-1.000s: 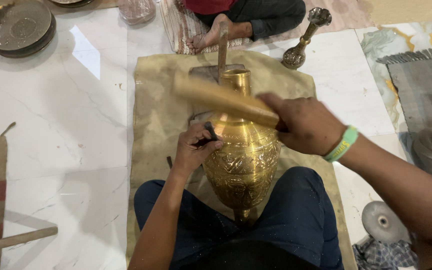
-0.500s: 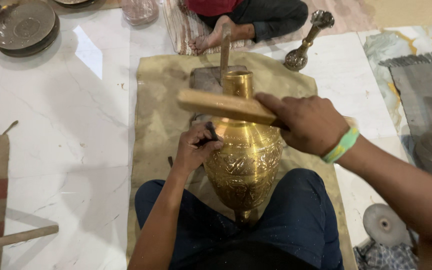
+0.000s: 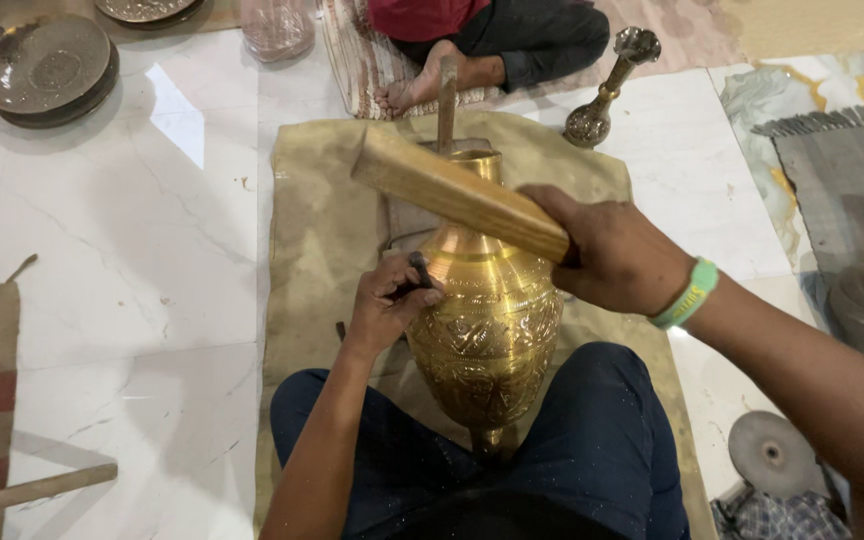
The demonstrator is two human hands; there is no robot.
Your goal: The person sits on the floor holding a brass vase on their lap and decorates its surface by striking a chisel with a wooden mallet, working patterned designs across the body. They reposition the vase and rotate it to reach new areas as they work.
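A large engraved brass vase [image 3: 487, 320] lies between my knees on a tan cloth [image 3: 322, 220], its neck pointing away from me. My left hand [image 3: 384, 305] pinches a small dark metal chisel [image 3: 420, 268] against the vase's shoulder. My right hand [image 3: 617, 255], with a green wristband, grips a thick wooden mallet block [image 3: 452, 190] raised over the vase's neck. A wooden stick [image 3: 447, 100] stands up behind the vase's mouth.
Another person sits cross-legged at the far edge, a bare foot [image 3: 417, 88] on a striped mat. A small brass stand [image 3: 607, 85] is at the back right. Stacked metal plates [image 3: 47, 70] lie back left, a grey round disc [image 3: 774, 455] at right, a wooden handle [image 3: 47, 487] at left.
The wooden mallet has tilted and shifted slightly above the vase between frames. My left hand keeps the chisel on the same spot.
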